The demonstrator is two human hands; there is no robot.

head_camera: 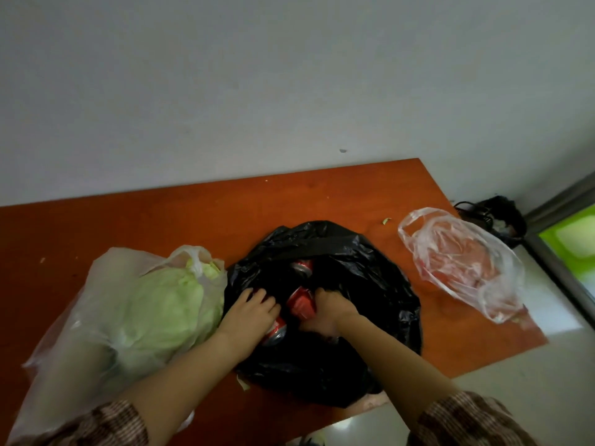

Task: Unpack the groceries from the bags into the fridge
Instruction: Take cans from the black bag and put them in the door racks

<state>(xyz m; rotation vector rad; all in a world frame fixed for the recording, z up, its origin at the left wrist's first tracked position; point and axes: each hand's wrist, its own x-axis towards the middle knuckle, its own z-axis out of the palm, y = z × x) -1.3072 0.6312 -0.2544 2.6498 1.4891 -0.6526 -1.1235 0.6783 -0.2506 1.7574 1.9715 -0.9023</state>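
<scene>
Starting on your left, the cabbage (167, 304) is still inside its cloudy bag (80, 317) on the orange table (161, 220), so that one isn't unpacked yet. Right beside it your left hand (254, 312) is down in the mouth of the black bag (370, 284), fingers bent over the near can (275, 331), which pokes out from under your palm, so I'd call that a grip. I count 3 red cans showing in there: that one, the middle can (301, 304) lying on its side between your hands, and the far can (301, 268) a bit deeper toward the wall. Your right hand (328, 312) is balled up tight, touching the middle can, but I honestly can't tell if it's pinching the plastic or the can itself. Further right the thin bag (460, 262) has something reddish in it, too crumpled to name, sitting near the table's edge. So you're at the digging-cans-out step, early on I'd say, with all 3 bags still loaded. For the next move you'll want the bag's mouth held wide with 1 hand and a can lifted clear with the other so the plastic doesn't come along with it. The fridge isn't in view, so you'll have to turn and carry.
</scene>
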